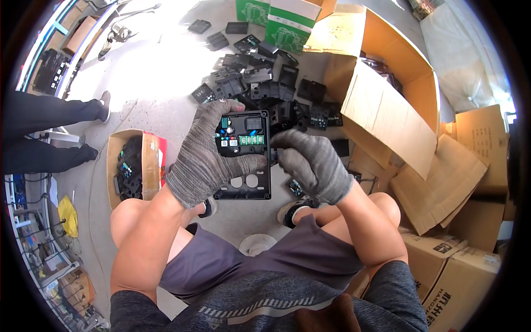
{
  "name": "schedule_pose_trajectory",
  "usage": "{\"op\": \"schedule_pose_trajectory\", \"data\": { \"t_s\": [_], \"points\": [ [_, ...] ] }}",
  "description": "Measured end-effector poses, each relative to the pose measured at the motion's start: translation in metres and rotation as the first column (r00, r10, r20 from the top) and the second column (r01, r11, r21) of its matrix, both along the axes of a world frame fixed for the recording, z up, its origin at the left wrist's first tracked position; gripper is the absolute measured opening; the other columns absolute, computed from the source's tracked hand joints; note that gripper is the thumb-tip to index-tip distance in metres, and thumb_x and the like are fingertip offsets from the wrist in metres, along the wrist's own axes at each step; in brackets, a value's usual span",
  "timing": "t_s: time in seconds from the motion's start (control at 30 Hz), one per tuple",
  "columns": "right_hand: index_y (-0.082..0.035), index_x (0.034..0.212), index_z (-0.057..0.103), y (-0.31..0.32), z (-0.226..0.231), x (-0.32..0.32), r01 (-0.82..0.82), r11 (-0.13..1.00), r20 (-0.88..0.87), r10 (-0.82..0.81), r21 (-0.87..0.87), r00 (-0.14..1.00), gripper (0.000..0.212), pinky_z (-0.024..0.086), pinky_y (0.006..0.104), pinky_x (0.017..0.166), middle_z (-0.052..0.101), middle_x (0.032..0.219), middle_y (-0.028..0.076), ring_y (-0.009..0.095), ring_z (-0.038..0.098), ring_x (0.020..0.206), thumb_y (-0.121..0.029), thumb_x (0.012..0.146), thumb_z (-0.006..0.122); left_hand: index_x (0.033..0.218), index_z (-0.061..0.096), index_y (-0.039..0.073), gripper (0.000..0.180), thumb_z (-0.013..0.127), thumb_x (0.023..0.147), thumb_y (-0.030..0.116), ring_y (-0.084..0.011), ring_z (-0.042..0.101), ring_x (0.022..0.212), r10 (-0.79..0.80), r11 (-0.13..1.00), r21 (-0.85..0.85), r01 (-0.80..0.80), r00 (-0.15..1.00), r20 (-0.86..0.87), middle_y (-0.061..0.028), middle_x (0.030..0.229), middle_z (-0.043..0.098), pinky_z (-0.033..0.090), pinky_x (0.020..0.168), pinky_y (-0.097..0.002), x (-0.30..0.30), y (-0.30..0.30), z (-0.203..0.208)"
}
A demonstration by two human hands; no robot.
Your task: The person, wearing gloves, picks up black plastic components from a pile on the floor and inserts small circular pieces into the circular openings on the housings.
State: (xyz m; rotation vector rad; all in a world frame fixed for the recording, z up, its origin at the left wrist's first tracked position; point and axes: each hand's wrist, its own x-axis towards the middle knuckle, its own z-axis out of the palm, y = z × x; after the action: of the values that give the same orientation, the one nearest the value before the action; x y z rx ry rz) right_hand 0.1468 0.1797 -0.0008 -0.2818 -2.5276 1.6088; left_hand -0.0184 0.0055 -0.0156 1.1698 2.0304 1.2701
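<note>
My left hand, in a grey knit glove, grips a black plastic housing by its left side, thumb across the front and fingers behind. The housing faces up, showing a circuit board with a green terminal block and small blue parts in its upper half, and round holes in its lower half. Just right of it is my right hand, also gloved, its fingers curled in close to the housing's right edge. Whether anything sits between those fingers is hidden. Beyond both hands lies a heap of similar black housings on the floor.
An open cardboard box stands at the right, with flattened cardboard beside it. At the left is a smaller box holding black parts. Green boxes stand at the back. Another person's dark-trousered legs show at far left, near shelving.
</note>
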Motion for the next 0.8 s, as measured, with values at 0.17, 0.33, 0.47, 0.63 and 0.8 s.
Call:
{"op": "schedule_pose_trajectory", "data": {
  "t_s": [0.17,0.33,0.47,0.63,0.8],
  "points": [
    [-0.001,0.112,0.06,0.001,-0.003,0.002,-0.066,0.974,-0.162,0.103,0.218,0.981,0.027,0.055,0.0402,0.065,0.069,0.092,0.015,0.031,0.069,0.076,-0.018,0.092,0.068,0.133,0.046,0.007,0.083,0.095,0.067,0.017,-0.0146,0.062,0.106,-0.011,0.999,-0.031,0.014,0.996,0.083,-0.0075,0.121,0.058,0.056,0.091,-0.0297,0.0,0.001,0.003],
    [0.0,0.101,0.067,0.002,-0.003,0.0,-0.097,0.986,0.062,0.089,0.136,0.994,0.023,0.054,0.0398,0.066,0.067,0.079,0.018,0.032,0.069,0.073,-0.023,0.095,0.064,0.133,0.046,0.008,0.083,0.095,0.067,0.017,-0.0147,0.063,0.104,-0.044,0.999,0.01,0.044,0.998,-0.054,-0.0078,0.12,0.059,0.056,0.092,-0.0301,0.002,0.0,-0.003],
    [-0.002,0.115,0.063,0.002,0.006,0.003,0.0,1.0,-0.128,0.003,0.023,0.992,0.03,0.056,0.0403,0.069,0.068,0.088,0.016,0.034,0.069,0.08,-0.015,0.089,0.07,0.133,0.046,0.008,0.084,0.096,0.066,0.018,-0.0153,0.063,0.103,0.001,1.0,-0.014,0.0,0.997,0.079,-0.0073,0.117,0.059,0.055,0.093,-0.0309,-0.001,0.0,0.004],
    [-0.004,0.112,0.062,0.0,-0.001,0.001,-0.076,0.957,-0.153,0.123,0.28,0.98,0.033,0.056,0.0388,0.065,0.065,0.082,0.013,0.031,0.068,0.073,-0.007,0.082,0.073,0.133,0.047,0.008,0.082,0.095,0.066,0.017,-0.0166,0.062,0.106,-0.028,1.0,0.01,0.028,0.999,0.027,-0.0081,0.12,0.057,0.055,0.093,-0.0313,0.001,-0.001,0.003],
    [-0.002,0.106,0.063,-0.008,-0.01,0.002,-0.022,0.994,-0.08,0.03,0.103,0.996,0.02,0.052,0.0327,0.055,0.063,0.071,0.009,0.023,0.064,0.057,-0.01,0.088,0.068,0.133,0.048,0.007,0.083,0.094,0.066,0.023,-0.0222,0.057,0.114,-0.056,0.995,0.061,0.073,0.968,-0.244,-0.011,0.123,0.052,0.05,0.099,-0.0367,0.002,-0.001,0.008]
  ]
}}
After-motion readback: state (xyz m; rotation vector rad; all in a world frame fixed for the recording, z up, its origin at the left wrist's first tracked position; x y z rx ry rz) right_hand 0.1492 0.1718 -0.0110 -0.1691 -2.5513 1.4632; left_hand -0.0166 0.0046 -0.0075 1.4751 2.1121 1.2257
